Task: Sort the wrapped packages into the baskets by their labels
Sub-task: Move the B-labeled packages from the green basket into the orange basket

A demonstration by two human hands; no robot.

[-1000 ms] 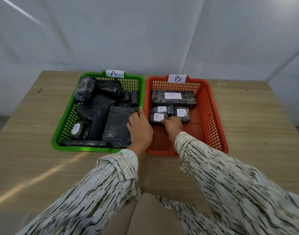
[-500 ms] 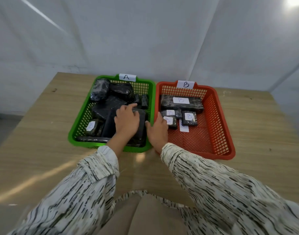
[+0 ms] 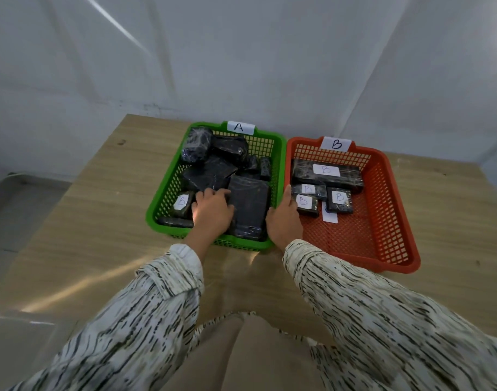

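The bench (image 3: 86,221) is carrying the green basket (image 3: 160,204), marked A, and the orange basket (image 3: 382,193), marked B, side by side near its far edge, likely for short transfers. The right grip (image 3: 284,218), fingers straight and empty, is resting where their rims meet, probably steadying them. The left grip (image 3: 213,210) is lying over dark packages (image 3: 250,204) in green; whether it is clasping one I cannot tell. Beside it, leftward, a B-labelled package (image 3: 182,203) is lying label up, long axis seemingly running toward the far edge

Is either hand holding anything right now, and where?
Left hand lies on dark packages in the green basket; a grip cannot be told. Right hand holds nothing.
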